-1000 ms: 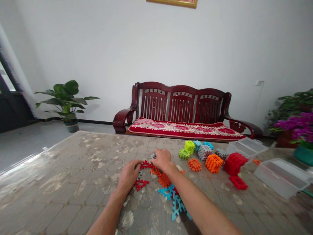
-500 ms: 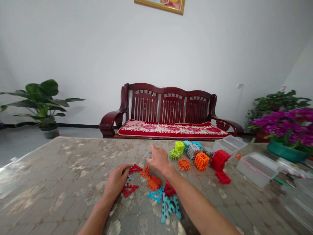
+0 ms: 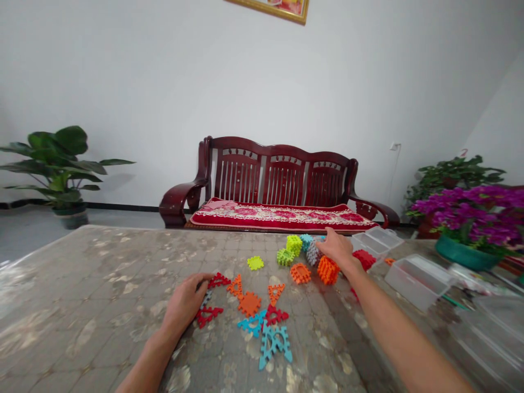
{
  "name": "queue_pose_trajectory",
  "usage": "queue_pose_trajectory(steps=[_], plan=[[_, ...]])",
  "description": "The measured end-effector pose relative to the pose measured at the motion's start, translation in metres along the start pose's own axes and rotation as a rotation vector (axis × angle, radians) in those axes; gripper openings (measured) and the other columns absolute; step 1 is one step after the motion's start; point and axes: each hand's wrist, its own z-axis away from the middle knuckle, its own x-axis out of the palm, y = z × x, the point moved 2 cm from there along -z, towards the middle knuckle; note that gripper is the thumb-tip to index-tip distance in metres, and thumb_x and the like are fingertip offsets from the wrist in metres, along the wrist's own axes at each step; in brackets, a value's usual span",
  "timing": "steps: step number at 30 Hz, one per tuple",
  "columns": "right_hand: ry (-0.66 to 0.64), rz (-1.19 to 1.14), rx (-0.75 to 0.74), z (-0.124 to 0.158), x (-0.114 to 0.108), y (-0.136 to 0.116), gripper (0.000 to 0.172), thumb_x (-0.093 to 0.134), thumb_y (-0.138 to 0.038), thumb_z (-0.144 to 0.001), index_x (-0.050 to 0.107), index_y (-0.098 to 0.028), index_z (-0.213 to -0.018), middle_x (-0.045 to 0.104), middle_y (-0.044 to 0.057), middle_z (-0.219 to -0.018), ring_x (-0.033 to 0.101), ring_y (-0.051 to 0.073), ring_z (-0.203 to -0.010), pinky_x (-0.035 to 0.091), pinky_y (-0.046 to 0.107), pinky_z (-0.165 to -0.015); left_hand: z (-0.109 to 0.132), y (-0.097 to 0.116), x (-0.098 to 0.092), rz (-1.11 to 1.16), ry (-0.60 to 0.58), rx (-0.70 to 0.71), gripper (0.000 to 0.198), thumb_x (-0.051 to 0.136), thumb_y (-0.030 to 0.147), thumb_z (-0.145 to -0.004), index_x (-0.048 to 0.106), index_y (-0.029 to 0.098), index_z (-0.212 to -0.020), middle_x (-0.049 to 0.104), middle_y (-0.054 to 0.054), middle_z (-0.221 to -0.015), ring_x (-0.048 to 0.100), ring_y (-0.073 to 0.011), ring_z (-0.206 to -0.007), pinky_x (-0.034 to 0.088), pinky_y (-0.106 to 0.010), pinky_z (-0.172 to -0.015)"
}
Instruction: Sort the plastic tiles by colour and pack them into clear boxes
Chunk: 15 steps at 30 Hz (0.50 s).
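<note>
My left hand (image 3: pixel 186 300) rests on the table with its fingers loosely spread, beside a red triangular toothed piece (image 3: pixel 219 280), a grey piece (image 3: pixel 207 298) and another red triangle (image 3: pixel 208 315). My right hand (image 3: pixel 339 248) reaches over the grey stack of toothed pieces (image 3: pixel 314 253), thumb and forefinger apart. Its other fingertips are hidden. An orange square piece (image 3: pixel 249 304) lies mid-table among an orange triangle (image 3: pixel 235 286), blue pieces (image 3: pixel 252 323) and a red triangle (image 3: pixel 275 315). Farther back lies a lime-green square piece (image 3: pixel 255 263), flat and alone.
Lime-green stacks (image 3: pixel 293 245), an orange stack (image 3: pixel 328 270) and a red stack (image 3: pixel 364 258) stand around my right hand. A clear plastic box (image 3: pixel 421 281) and a purple flower pot (image 3: pixel 469 252) are at the right. A wooden bench (image 3: pixel 282 164) stands beyond the table.
My right hand has moved right, from the middle of the table to the stacks. The lime-green square and an orange triangle now show where that hand and arm were. My left hand stays put.
</note>
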Motion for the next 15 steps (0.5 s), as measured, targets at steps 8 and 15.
queue_pose_trajectory(steps=[8,15], plan=[[0.015,0.073,-0.019,-0.001,0.001,-0.002,0.059,0.052,-0.051,-0.087,0.056,-0.011,-0.13,0.071,0.022,-0.113,0.064,0.038,-0.112,0.046,0.048,-0.091,0.001,0.002,0.0,0.002,0.02,0.0,0.041,0.04,0.032,-0.085,0.076,0.023,-0.103,0.078,-0.004,-0.108,0.07,-0.0236,-0.104,0.051,-0.033,-0.097],[0.027,-0.264,-0.321,0.046,0.014,-0.042,0.042,0.055,-0.028,-0.088,0.063,-0.024,-0.13,0.073,0.006,-0.117,0.065,0.024,-0.107,0.046,0.034,-0.094,0.003,0.005,-0.002,-0.071,0.045,-0.077,0.04,0.04,0.023,-0.089,0.073,0.02,-0.112,0.075,-0.007,-0.117,0.068,-0.0227,-0.11,0.049,-0.034,-0.1]])
